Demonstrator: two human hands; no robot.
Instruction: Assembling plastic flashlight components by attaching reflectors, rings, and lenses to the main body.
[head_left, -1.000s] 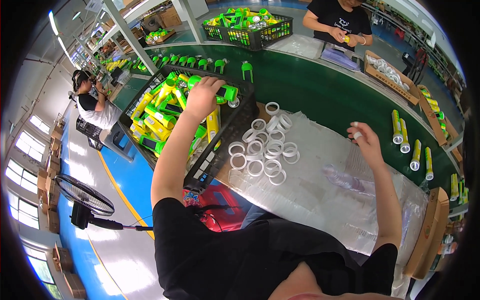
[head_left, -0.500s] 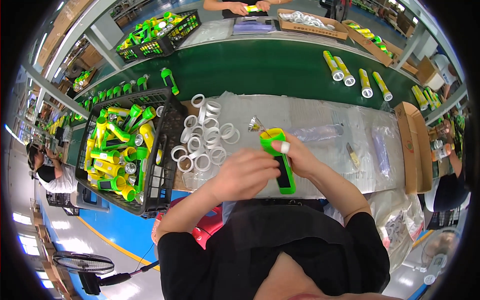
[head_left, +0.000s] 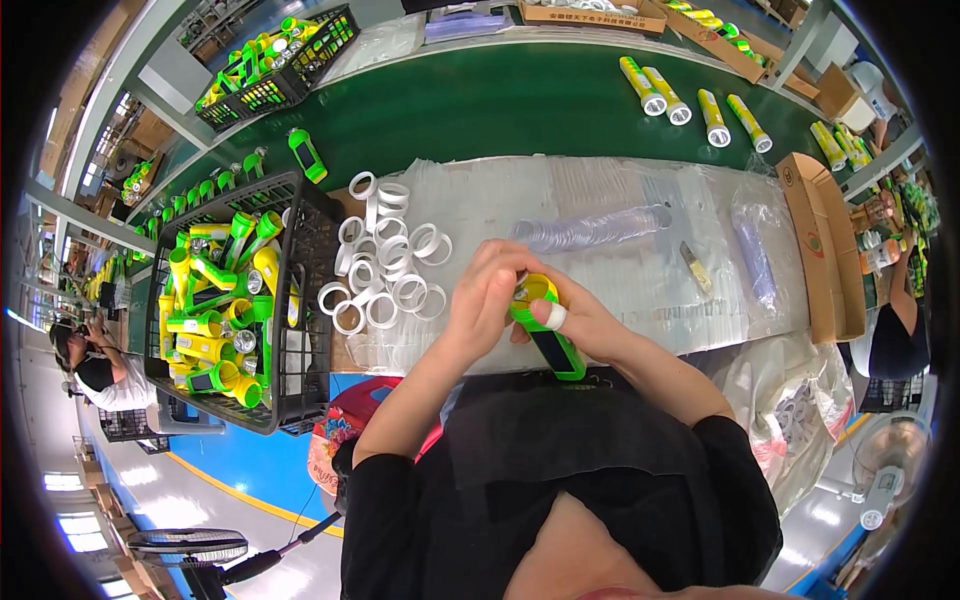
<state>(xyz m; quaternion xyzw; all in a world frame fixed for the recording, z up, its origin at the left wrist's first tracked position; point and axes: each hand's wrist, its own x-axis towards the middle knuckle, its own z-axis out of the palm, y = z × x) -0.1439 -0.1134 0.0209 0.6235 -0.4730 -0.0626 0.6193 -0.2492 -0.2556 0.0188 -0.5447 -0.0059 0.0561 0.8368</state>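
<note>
A green and yellow flashlight body (head_left: 562, 358) with a dark panel is held in front of my chest, its open yellow-lined end pointing away from me. My right hand (head_left: 588, 328) is closed around its upper part, with a white wrap on the thumb. My left hand (head_left: 484, 302) is closed at the flashlight's open end, fingers bent over the rim. Part of a small silver reflector (head_left: 521, 281) shows beside its fingertips; the rest is hidden behind them. Several white rings (head_left: 410, 292) lie loosely piled left of my hands.
A black crate (head_left: 312, 345) of flashlight bodies stands at the left. Clear plastic discs (head_left: 590, 229) lie in a row beyond my hands, with a utility knife (head_left: 696, 268) to their right. A cardboard box (head_left: 830, 265) borders the right. Finished-looking flashlights (head_left: 714, 118) lie on the green surface (head_left: 450, 110).
My left hand has moved up from the flashlight's side to its open end. The reflector, which hung outside by a wire, is now at the rim under the left fingers. The view has shifted slightly.
</note>
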